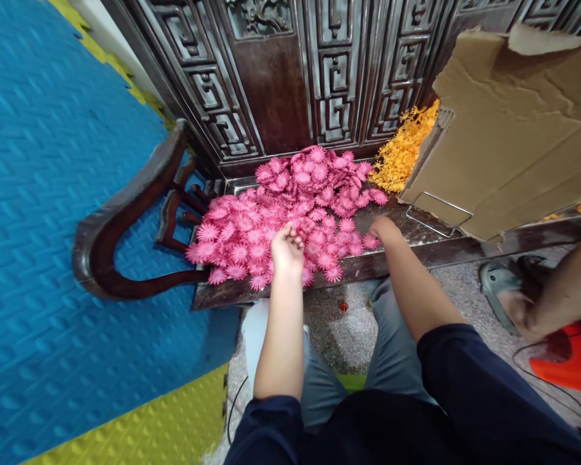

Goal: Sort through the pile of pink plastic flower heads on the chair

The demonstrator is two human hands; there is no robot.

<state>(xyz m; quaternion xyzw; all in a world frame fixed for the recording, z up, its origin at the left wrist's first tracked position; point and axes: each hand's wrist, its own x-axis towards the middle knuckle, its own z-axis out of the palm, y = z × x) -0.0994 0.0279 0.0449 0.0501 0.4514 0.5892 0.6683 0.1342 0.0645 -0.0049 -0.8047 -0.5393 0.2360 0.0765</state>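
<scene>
A big heap of pink flower-shaped pieces (252, 236) with thin spiky petals covers the left part of a dark wooden bench (232, 294). Over the front of this heap is my left hand (287, 247), its fingers curled in toward the palm; whatever may be in them is too small or hidden to make out. My right hand (386, 229) is at the heap's right edge, knuckles up and fingers bent down. Its fingertips are mostly hidden. A single pink flower piece (370, 241) lies just by them, and I cannot tell whether they grip it.
Orange flower-like pieces (401, 152) are piled behind a large cardboard sheet (518, 129) with a wire frame (438, 214) at its foot. A curved wooden armrest (94, 252) rises at left over blue mats (43, 213). Another person's sandalled foot (513, 307) is at right.
</scene>
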